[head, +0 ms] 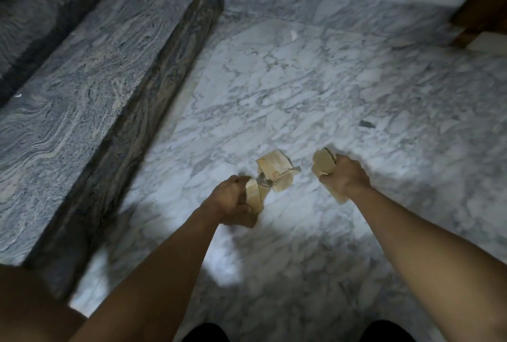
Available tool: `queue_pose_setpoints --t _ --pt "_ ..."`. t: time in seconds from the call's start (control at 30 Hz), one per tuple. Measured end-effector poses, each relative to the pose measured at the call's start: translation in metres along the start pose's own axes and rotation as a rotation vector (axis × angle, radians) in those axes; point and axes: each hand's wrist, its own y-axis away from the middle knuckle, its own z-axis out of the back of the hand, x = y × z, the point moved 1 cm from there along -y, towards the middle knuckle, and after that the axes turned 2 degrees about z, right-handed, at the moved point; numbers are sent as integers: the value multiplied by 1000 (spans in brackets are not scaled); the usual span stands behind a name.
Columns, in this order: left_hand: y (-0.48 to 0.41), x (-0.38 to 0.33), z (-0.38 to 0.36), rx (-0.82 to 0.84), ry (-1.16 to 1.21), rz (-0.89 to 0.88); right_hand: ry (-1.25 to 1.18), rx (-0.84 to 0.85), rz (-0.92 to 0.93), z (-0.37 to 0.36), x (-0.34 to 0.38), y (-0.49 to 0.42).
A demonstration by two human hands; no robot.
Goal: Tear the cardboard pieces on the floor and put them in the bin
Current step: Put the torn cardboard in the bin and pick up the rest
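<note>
- left hand (233, 199) is curled tight round a cardboard wad (255, 193), approx 7 o'clock in the frame. right hand (347, 177) is fisted round a second wad (322, 166) at 4 o'clock. neither is spread, both are gripping.
- floor pieces (275, 170) lie on the marble floor (356, 80) btwn the hands, at 1 o'clock from the left hand and just beside it.
- risks imo: both fists are full, so grabbing the floor pieces w/o unloading prob drops scraps. bin isn't in view, so there's a carry, and loose layers could slip out en route. stone step (96, 80) at 9 o'clock = trip hazard if heading that way.
- count: 2 hands, 2 held wads (layers per wad too blurry to count), 1 heap of floor pieces, looks like 2-3 pcs overlapping, 0 bins visible.
</note>
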Motion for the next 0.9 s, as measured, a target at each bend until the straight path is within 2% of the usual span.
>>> queue_pose_setpoints --t 0.07,0.17,0.27,0.33,0.4,0.47,0.53,0.6,0.77,0.9 --pt "5 0 0 -48 65 5 -250 22 -42 7 10 -4" --pt "11 3 3 7 186 57 -546 119 18 29 42 -3" --pt "12 14 14 115 178 129 -453 349 94 26 75 3" --pt "14 27 21 154 110 176 -298 429 79 4 88 7" --pt "20 37 29 154 111 196 -75 367 86 -25 92 11" --pt "24 41 37 130 165 189 89 192 122 -43 93 16" --pt "26 41 41 104 192 136 122 69 167 -52 91 21" --pt "24 38 39 100 157 81 113 32 235 -54 86 22" --pt "3 10 14 117 -43 9 -382 167 242 -33 61 28" --pt "-15 -3 6 112 -180 64 -476 158 200 0 47 14"
